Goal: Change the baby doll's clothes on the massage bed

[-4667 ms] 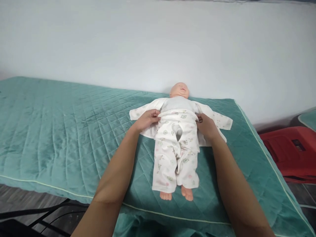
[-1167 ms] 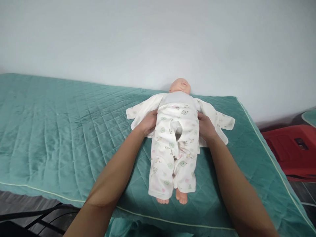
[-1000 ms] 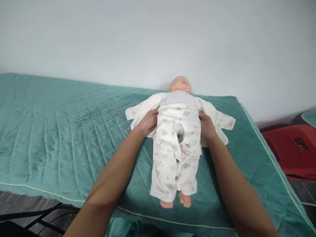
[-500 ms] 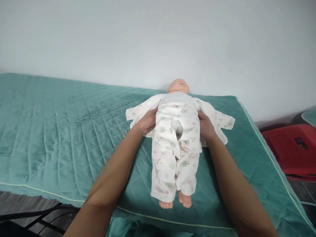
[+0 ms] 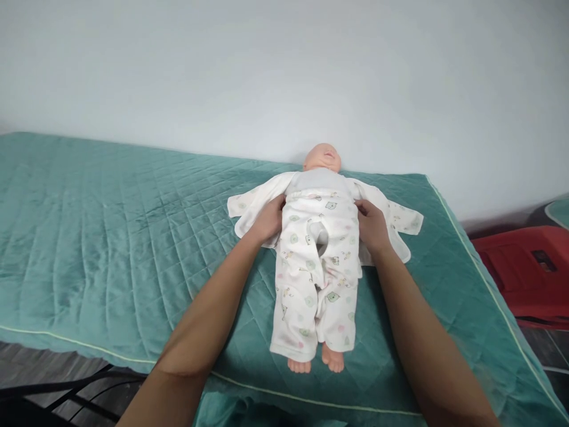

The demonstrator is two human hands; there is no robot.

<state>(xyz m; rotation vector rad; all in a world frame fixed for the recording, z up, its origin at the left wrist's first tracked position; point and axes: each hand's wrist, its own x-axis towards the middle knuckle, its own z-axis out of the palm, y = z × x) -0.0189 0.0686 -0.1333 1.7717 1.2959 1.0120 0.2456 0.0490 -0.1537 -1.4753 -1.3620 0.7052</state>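
Note:
A baby doll lies on its back, its head near the wall and its bare feet toward me. White printed trousers cover its legs and lower belly, with an open slit at the crotch. Beneath the doll a white printed jacket is spread out, sleeves to both sides. At the left of the waistband my left hand is closed on the trousers' edge, fingertips partly hidden. My right hand pinches the trousers at the opposite side of the waist. A pale grey cloth shows on the doll's chest.
A green quilted cover lies over the bed, with a pale piped edge. Behind it rises a plain wall. A red plastic chair stands to the right, and dark metal bars show at lower left.
Both hands have shifted slightly at the waist, the fingers now nearer the waistband's top edge. The doll and jacket lie nearly as before.

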